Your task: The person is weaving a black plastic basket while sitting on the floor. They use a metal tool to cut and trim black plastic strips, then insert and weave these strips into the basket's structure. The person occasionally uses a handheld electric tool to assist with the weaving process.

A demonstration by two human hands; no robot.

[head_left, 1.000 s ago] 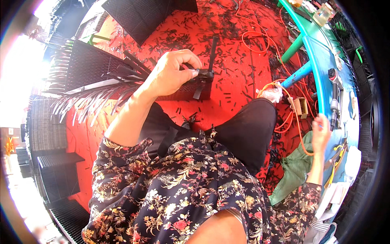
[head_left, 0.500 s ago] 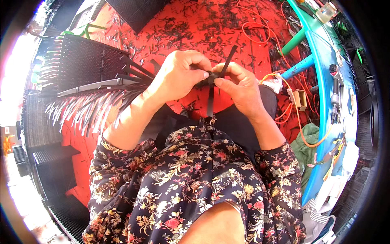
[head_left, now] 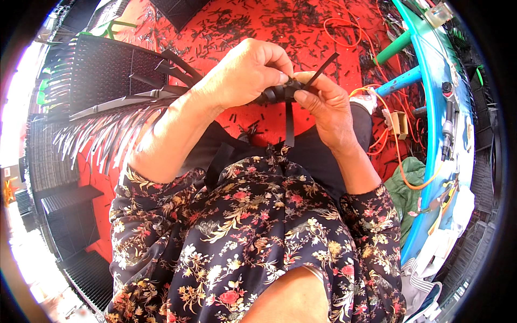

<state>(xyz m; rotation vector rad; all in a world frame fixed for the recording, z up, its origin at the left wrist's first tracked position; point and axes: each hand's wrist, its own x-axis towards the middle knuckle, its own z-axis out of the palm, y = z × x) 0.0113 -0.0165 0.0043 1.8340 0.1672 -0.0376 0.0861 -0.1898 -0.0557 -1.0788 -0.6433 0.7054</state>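
The right hand (head_left: 329,110), a second ago at the blue table (head_left: 434,124), is now beside the left hand (head_left: 242,75), forearms converging, fingers pinching the strip-wrapped black piece (head_left: 291,88) left of the table.

- Strong daylight comes from beyond the red floor's (head_left: 350,60) left edge, burnt out to white there.
- Glare pales the left hand (head_left: 245,75) and silvers the fanned black strips (head_left: 102,134).
- Fisheye distortion bows the blue tabletop's (head_left: 435,140) near edge.
- Black vignetting fills the corners; the centre looks reasonably sharp.
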